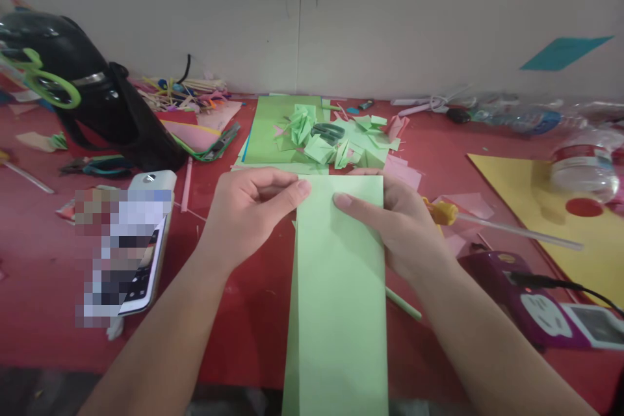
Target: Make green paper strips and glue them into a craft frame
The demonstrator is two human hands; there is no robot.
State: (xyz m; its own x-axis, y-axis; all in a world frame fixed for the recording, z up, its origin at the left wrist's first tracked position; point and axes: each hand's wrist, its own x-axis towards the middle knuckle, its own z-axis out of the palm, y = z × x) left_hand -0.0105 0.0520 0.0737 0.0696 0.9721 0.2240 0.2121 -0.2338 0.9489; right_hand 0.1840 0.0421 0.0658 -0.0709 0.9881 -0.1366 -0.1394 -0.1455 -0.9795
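A folded sheet of light green paper (341, 299) stretches from the middle of the view down past its lower edge. My left hand (258, 214) pinches its top left corner between thumb and fingers. On the right, my right hand (390, 214) grips the top right part, its thumb lying flat on the face and its fingers hidden behind. Along the left side a second layer of the paper shows, slightly apart from the front one. Beyond the hands, several folded green paper pieces (319, 151) lie piled on green sheets (273, 123).
On the red table (234, 338), a phone (141, 260) stands tilted at left before a leaning black bottle (112, 91). Pliers (104, 166) lie near it. At right are a purple power socket (526, 299), yellow paper (517, 201), a yellow glue gun stick-like tool (443, 211) and plastic bottles (582, 166).
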